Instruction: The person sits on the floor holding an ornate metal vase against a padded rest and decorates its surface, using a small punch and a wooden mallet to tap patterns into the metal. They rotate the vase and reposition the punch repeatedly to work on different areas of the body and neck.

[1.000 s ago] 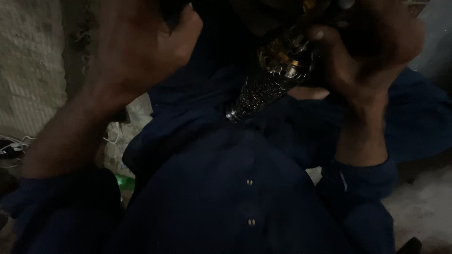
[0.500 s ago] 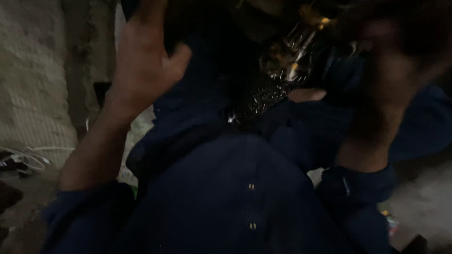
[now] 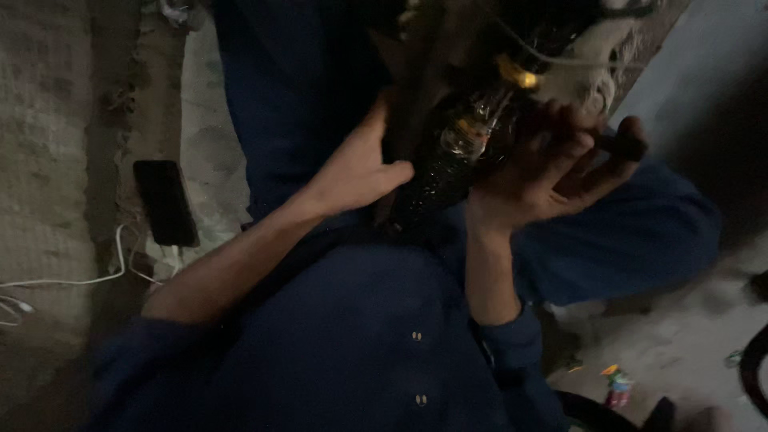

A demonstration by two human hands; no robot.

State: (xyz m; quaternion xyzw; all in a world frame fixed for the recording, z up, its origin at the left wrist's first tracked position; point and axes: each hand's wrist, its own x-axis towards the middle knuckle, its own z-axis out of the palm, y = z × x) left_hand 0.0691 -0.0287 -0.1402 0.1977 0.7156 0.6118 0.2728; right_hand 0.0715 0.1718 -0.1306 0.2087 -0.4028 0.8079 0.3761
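Observation:
The light is dim. A dark, glittering, beaded object with a shiny clear part near its top sits above my lap, and I cannot tell what kind of thing it is. My left hand presses on its left side, thumb across the front. My right hand cups it from the right, fingers curled around it. Above the hands there is a yellow piece and a pale cord. My blue sleeves and blue garment fill the lower middle.
A black phone lies on the ground at the left, with a white cable beside it. A rough pale wall runs along the left edge. A small colourful wrapper lies on the grey floor at lower right, near a dark curved rim.
My left hand came down from its raised spot at upper left and now rests on the glittering object. The view has swung, so the phone and cable now show.

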